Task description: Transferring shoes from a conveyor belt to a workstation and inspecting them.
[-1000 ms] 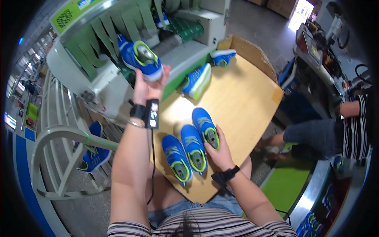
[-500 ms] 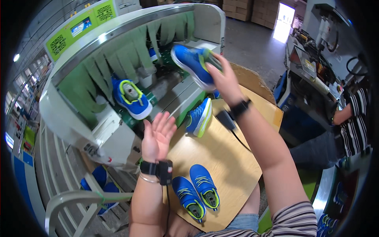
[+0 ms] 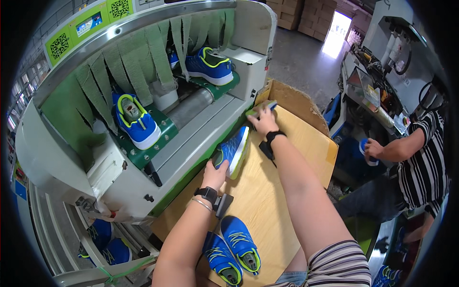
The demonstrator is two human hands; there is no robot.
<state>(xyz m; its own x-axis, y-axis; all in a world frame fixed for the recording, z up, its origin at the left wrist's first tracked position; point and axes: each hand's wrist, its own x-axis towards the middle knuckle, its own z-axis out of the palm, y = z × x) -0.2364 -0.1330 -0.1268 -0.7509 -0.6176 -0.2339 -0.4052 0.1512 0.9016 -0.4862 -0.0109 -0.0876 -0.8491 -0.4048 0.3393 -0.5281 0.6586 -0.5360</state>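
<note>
My left hand (image 3: 215, 174) grips the heel end of a blue sneaker (image 3: 235, 152) with a white and lime sole, lying on its side at the wooden table's left edge. Farther off, my right hand (image 3: 264, 120) is closed over another shoe (image 3: 272, 104), mostly hidden by my fingers, at the table's far corner. Two blue sneakers (image 3: 210, 67) (image 3: 136, 122) rest on the green conveyor belts of the machine, one right and one left, beside hanging cloth strips. Close to me, a pair of blue laced sneakers (image 3: 239, 234) (image 3: 221, 258) stands on the table.
The white machine (image 3: 52, 148) with green strips (image 3: 129, 71) borders the table (image 3: 267, 201) on the left. Cardboard (image 3: 299, 103) edges its far side. More shoes (image 3: 114, 248) lie on a rack at lower left. A co-worker in a striped shirt (image 3: 425, 148) holds a blue item at right.
The sneaker that my right hand held in the air now sits on the right belt. That hand has dropped to a shoe on the table. My left hand, open before, has closed on the side-lying sneaker.
</note>
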